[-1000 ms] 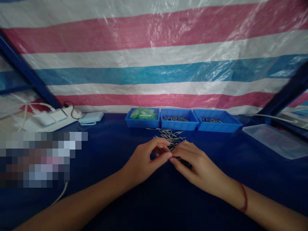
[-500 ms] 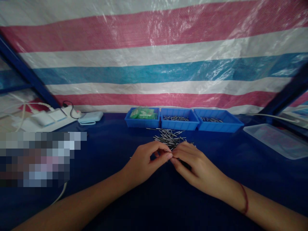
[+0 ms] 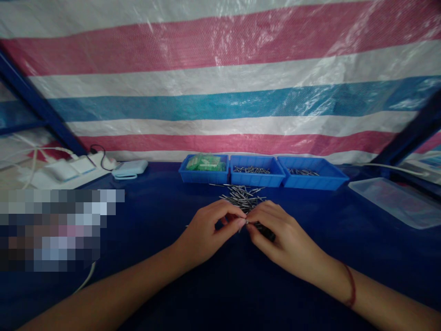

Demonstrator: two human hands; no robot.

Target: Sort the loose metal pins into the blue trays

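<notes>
Blue tabletop, striped sheet behind. Left hand: thumb and forefinger pinched on a small metal piece (mostly hidden), right hand fingertips closed in beside it; right grip unclear. Piece sits between the hands, just nearside of the heaped metal pins. Versus the previous frame: right thumb lower, apart from left thumb; piece's end now shows.
</notes>
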